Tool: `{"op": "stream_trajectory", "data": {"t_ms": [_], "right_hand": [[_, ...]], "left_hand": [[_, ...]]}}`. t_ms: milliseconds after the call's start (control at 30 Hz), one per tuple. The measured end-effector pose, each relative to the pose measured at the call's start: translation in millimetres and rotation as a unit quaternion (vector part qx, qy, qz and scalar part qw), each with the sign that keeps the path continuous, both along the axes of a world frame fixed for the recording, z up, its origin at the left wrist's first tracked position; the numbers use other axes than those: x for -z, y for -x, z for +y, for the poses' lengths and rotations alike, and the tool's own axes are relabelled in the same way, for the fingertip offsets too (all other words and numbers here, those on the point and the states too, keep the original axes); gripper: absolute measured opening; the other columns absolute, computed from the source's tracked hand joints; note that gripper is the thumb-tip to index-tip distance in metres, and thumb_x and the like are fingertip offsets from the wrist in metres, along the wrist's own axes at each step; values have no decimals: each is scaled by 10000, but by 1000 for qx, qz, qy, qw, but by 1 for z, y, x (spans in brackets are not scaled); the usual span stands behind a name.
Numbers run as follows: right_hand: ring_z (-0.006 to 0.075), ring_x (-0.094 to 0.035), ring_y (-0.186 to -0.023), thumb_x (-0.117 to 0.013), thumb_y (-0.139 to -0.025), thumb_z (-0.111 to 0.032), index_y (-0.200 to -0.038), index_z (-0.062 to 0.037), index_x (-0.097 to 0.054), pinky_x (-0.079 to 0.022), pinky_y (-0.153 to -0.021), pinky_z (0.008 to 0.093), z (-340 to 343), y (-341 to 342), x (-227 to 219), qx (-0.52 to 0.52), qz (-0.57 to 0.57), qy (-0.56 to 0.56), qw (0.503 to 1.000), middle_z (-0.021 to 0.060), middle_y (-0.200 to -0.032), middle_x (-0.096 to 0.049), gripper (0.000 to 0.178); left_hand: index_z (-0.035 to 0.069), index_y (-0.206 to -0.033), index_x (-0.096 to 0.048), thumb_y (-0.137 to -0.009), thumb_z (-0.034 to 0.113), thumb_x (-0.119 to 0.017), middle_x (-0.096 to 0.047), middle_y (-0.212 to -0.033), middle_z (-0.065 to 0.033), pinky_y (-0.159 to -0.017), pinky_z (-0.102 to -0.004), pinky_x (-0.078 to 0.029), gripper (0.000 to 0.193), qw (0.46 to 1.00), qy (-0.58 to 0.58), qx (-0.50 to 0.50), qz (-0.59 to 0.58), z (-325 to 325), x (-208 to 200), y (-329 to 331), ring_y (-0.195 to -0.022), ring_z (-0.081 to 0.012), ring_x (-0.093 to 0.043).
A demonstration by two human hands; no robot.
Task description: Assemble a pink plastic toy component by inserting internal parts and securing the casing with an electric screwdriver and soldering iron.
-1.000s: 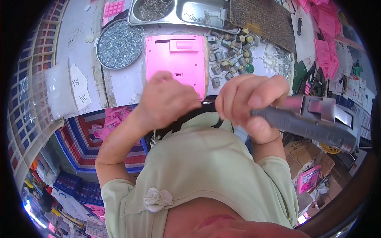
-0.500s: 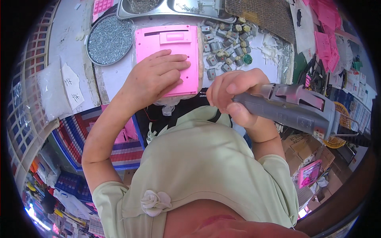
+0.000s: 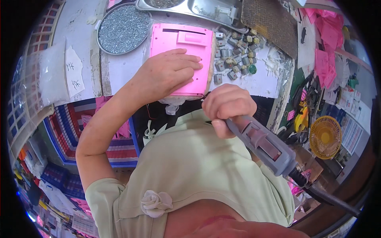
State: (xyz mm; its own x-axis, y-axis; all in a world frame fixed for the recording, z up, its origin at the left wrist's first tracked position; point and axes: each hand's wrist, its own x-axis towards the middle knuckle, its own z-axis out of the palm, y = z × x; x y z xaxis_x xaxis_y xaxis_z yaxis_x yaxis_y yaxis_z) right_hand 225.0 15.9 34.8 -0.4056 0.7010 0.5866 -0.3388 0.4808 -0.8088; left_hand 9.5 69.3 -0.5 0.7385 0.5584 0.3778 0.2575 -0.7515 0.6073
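Note:
A flat pink plastic housing (image 3: 164,41) with a slot and a raised catch lies on a worn, plastic-wrapped pad. Across its middle rests my left hand (image 3: 170,75), fingers stretched out flat and pressing on it. My right hand (image 3: 230,107) is wrapped round the front of a grey electric screwdriver (image 3: 264,143) with a long lever and a dark cable. The tool slants down to the right, and its tip sits at the housing's near right corner; whether it touches a screw there I cannot make out.
A round dish of small screws (image 3: 123,31) stands left of the housing, a metal tray (image 3: 188,12) behind it. To its right lie several small motors (image 3: 238,51) and white plastic bits (image 3: 274,63). A yellow fan (image 3: 325,137) and a striped-lined blue crate (image 3: 67,137) flank the table.
The screwdriver has swung, its rear end dropping toward me, and its tip has come to the housing's corner. The view has shifted. My left hand keeps its place on the housing.

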Motion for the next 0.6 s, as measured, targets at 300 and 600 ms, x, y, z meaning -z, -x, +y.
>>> {"op": "stream_trajectory", "data": {"t_ms": [300,600], "right_hand": [[254,-579,-491,-650,-806,50,-837,-10,-549,-515,-482,365,29,4,-9,-3,54,72,996,88,-622,-562,122],[260,-573,-478,-661,-777,51,-835,-26,-558,-505,-483,349,41,13,1,-44,-5,18,999,66,-601,-553,140]], "left_hand": [[37,-953,-671,-820,100,-713,-720,-1204,-75,-1066,-471,-507,153,1000,-10,7,-22,-1,8,0,-1188,-256,-665],[-11,-1027,-675,-810,89,-731,-708,-1147,-122,-994,-443,-549,245,998,3,-4,-60,1,13,-1,-1129,-309,-671]]}}
